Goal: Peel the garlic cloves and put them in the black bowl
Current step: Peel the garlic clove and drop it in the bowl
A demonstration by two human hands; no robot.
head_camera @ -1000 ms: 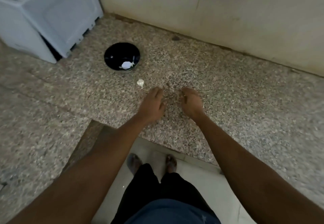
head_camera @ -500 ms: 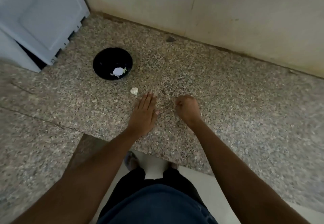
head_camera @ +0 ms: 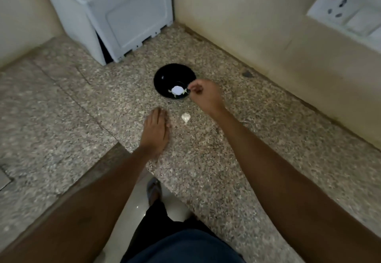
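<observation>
Clove [head_camera: 185, 117] between hands, untouched.

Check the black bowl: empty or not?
Not empty. The round black bowl stands upright on the speckled stone counter with one white garlic piece inside.

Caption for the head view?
Right hand at the black bowl's rim; left hand flat on counter beside garlic.

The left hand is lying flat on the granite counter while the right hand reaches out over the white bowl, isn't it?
Not quite: the bowl is black, not white; only the bits lying in it are white. The head view shows this. The left hand does lie flat on the granite counter, and the right hand does reach to the bowl's rim.
</observation>
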